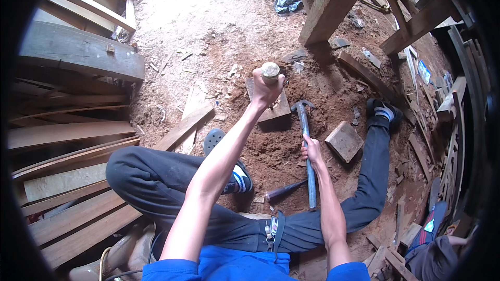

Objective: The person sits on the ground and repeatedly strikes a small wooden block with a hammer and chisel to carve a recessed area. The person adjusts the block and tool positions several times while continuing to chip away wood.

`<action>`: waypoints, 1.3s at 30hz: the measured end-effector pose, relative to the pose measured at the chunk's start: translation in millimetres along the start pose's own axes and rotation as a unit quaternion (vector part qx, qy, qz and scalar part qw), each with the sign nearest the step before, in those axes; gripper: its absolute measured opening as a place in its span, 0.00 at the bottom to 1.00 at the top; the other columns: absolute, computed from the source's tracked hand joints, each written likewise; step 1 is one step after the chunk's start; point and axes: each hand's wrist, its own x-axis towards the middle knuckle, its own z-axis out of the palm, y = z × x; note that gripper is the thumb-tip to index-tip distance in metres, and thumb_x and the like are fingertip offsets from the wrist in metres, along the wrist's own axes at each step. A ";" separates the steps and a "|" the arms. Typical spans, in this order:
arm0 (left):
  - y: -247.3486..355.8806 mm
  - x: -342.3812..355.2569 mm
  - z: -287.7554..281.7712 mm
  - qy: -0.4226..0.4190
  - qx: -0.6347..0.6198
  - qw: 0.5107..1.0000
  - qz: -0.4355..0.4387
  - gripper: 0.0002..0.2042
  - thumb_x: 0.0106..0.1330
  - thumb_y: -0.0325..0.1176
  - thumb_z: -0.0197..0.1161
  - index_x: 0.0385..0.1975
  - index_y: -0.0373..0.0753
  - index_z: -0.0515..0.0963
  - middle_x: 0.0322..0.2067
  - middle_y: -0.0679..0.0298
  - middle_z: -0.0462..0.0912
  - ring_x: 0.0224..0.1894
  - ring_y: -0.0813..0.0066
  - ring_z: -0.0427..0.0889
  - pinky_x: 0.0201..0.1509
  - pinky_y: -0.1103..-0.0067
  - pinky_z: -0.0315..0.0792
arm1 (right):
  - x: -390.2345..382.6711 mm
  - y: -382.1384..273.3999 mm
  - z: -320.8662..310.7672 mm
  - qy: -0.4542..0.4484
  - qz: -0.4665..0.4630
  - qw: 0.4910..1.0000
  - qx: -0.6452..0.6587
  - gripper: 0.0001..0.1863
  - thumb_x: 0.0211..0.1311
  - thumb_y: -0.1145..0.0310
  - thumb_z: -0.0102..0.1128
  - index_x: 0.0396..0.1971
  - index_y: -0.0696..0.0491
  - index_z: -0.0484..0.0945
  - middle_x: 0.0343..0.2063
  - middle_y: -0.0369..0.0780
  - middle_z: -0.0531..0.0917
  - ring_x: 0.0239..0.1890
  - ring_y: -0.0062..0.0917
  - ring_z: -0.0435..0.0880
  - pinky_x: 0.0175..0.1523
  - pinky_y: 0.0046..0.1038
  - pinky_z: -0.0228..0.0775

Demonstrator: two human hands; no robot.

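Observation:
My left hand is wrapped round an upright handle with a round, pale top. Its lower end is hidden behind my fist, so its kind does not show for certain. Directly under that fist sits a wooden block on the sawdust. In my right hand is a claw hammer, gripped partway along its blue-grey handle. The hammer's head lies close to the block's right side, and its handle end points toward my lap. A second wooden block rests to the right, near my outstretched leg.
Planks are stacked along the left. A wooden trestle stands at the far right, with scrap boards below it. Between my legs lies a dark tapered piece. Another person's leg shows at the lower right.

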 end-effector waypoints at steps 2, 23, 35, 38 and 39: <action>7.9 2.2 -3.9 -0.018 -0.027 0.999 0.006 0.04 0.56 0.25 0.62 0.23 0.33 0.76 0.17 0.62 0.80 0.19 0.77 0.80 0.22 0.78 0.75 | 1.4 0.0 -1.2 -0.001 -0.006 1.000 -0.009 0.22 0.66 0.46 0.53 0.23 0.49 0.66 0.12 0.27 0.65 0.10 0.09 0.60 0.14 0.15 0.53; -4.4 -4.3 -5.3 0.003 -0.016 0.999 -0.051 0.06 0.58 0.25 0.64 0.27 0.33 0.72 0.21 0.64 0.78 0.24 0.76 0.79 0.28 0.78 0.75 | 1.4 3.2 -1.9 -0.009 0.001 1.000 0.012 0.23 0.65 0.44 0.54 0.23 0.49 0.66 0.11 0.26 0.64 0.10 0.08 0.60 0.13 0.14 0.53; 40.5 0.2 3.1 0.001 -0.030 0.997 0.069 0.11 0.60 0.28 0.64 0.16 0.33 0.74 0.14 0.58 0.78 0.17 0.74 0.78 0.21 0.75 0.69 | -209.1 -180.8 -2.2 -0.010 -0.252 0.962 -0.108 0.31 0.65 0.35 0.46 0.21 0.50 0.65 0.10 0.27 0.64 0.09 0.09 0.60 0.14 0.14 0.51; 36.1 -1.2 8.6 0.007 -0.030 0.992 0.126 0.11 0.60 0.28 0.64 0.17 0.33 0.75 0.15 0.59 0.80 0.18 0.77 0.79 0.21 0.76 0.70 | -275.1 -225.3 15.3 0.002 -0.353 0.928 -0.119 0.30 0.68 0.36 0.43 0.23 0.51 0.66 0.11 0.27 0.64 0.10 0.08 0.60 0.14 0.14 0.48; 35.4 -2.3 9.8 -0.009 -0.044 0.995 0.089 0.09 0.59 0.27 0.64 0.18 0.33 0.77 0.16 0.59 0.81 0.18 0.76 0.80 0.21 0.77 0.71 | -283.9 -229.7 22.2 -0.006 -0.399 0.911 -0.106 0.30 0.68 0.37 0.43 0.24 0.52 0.67 0.11 0.27 0.64 0.11 0.08 0.60 0.15 0.14 0.47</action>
